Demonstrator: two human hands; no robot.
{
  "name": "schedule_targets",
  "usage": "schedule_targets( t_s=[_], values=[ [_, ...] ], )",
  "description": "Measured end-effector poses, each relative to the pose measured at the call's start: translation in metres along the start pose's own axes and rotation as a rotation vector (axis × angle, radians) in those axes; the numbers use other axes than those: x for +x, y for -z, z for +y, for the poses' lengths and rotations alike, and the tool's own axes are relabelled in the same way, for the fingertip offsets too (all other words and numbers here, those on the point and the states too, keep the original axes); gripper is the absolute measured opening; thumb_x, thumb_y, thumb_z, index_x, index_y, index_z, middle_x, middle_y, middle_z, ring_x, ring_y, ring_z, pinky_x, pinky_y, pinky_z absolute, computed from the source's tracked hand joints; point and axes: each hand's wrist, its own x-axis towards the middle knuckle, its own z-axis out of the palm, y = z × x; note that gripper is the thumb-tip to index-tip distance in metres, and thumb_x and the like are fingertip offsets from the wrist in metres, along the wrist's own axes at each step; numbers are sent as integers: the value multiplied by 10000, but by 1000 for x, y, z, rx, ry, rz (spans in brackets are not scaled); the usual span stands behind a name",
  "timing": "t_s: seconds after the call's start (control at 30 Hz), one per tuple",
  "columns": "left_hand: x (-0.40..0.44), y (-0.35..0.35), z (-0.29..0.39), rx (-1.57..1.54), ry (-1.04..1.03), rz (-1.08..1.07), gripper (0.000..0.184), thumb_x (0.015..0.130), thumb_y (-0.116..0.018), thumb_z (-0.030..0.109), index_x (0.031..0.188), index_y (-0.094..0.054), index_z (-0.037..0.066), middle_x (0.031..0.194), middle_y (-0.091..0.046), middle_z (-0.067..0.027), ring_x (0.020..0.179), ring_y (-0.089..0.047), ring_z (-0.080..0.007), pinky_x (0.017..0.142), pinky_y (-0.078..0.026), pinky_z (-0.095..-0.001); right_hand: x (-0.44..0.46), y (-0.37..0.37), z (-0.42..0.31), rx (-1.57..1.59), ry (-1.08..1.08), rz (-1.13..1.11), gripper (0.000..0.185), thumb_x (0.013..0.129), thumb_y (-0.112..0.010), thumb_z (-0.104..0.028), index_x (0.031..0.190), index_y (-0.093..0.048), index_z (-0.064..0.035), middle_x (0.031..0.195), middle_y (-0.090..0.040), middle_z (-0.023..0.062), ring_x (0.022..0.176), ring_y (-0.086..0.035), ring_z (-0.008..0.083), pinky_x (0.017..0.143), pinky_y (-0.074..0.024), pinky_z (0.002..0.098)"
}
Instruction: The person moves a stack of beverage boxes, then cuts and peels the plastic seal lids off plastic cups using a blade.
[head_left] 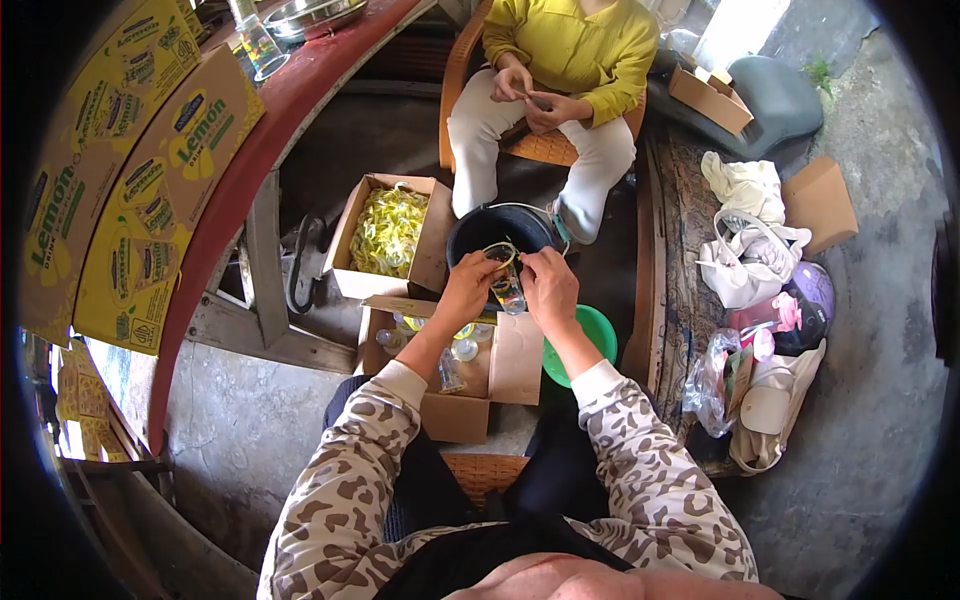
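Both my hands are closed on a clear plastic cup (508, 288) with a colourful printed side. It is held tilted above the black bucket (480, 232). My left hand (468, 288) grips near the cup's rim, where a thin yellowish ring (503, 256) shows. My right hand (549, 285) pinches the cup from the other side; its fingertips are partly hidden. Below my forearms an open cardboard box (455, 415) contains several clear plastic cups (464, 349). Beyond it stands another box (347, 280), filled with a heap of yellow-green strips (388, 230).
A green plastic basin (597, 335) sits right of the near box. Opposite me a person in a yellow top (575, 50) sits on a woven chair, hands together. Lemon-drink cartons (150, 170) stack at left beside a red table edge (215, 200). Bags (745, 265) lie on the right bench.
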Motion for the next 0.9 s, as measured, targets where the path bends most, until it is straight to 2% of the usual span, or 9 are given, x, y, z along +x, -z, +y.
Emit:
schedule_targets(
  t_s=[0.1,0.17,0.27,0.3,0.37,0.4,0.53,0.73,0.9],
  values=[
    [-3,-1,13,-29,-10,-65,143,865,-636,68,984,-701,23,841,-594,-127,827,-578,-297,736,-465,-366,6,-7,13,-18,-28,-12,113,768,-667,-50,879,-655,-66,825,-565,85,816,-606,294,684,-497,411],
    [-3,3,17,-8,23,-95,143,878,-624,61,996,-695,20,842,-594,-114,832,-593,-253,747,-468,-347,9,-8,16,15,-103,-27,105,781,-666,-59,885,-674,-64,836,-600,89,822,-623,299,697,-495,415],
    [-1,9,5,-285,271,-132,179,964,-554,115,1002,-677,-9,865,-609,-44,854,-604,-130,800,-489,-301,13,-3,16,200,-333,-9,105,801,-677,-97,897,-702,-64,858,-666,92,794,-660,295,710,-505,396],
    [0,8,1,-286,273,-133,179,964,-554,115,1002,-677,-9,865,-609,-44,854,-604,-130,800,-489,-301,14,0,16,200,-334,-11,105,801,-677,-97,897,-702,-64,858,-666,92,794,-660,295,710,-505,396],
    [3,4,-7,-800,611,8,234,1002,-522,173,1057,-652,-13,877,-612,-19,866,-605,-130,852,-503,-277,14,7,22,258,-440,-69,116,800,-682,-107,903,-709,-61,861,-686,93,784,-676,286,717,-514,378],
    [5,6,-17,-783,665,-37,250,1025,-477,191,1104,-612,-4,942,-610,-34,938,-607,-151,908,-525,-313,13,7,29,276,-466,-86,132,797,-689,-109,917,-716,-60,873,-703,95,791,-687,261,733,-517,360],
    [4,-2,-37,-1014,751,62,225,1034,-437,179,1109,-565,10,1087,-576,-97,1043,-595,-193,935,-558,-411,13,13,47,329,-525,-115,140,792,-710,-117,919,-715,-59,862,-707,94,777,-683,231,731,-511,354],
    [8,-3,-25,-1259,800,145,280,1029,-425,137,1289,-383,42,1145,-543,-145,1003,-616,-259,935,-563,-441,10,16,37,249,-467,-176,159,788,-707,-106,940,-700,-59,882,-699,106,806,-682,263,741,-520,370],
    [7,-3,-22,-1333,823,147,291,1021,-394,73,1310,-366,93,1164,-537,-158,991,-621,-271,922,-570,-428,7,7,36,194,-469,-221,170,784,-700,-103,949,-699,-60,910,-701,113,833,-683,282,749,-523,379]
  ],
)
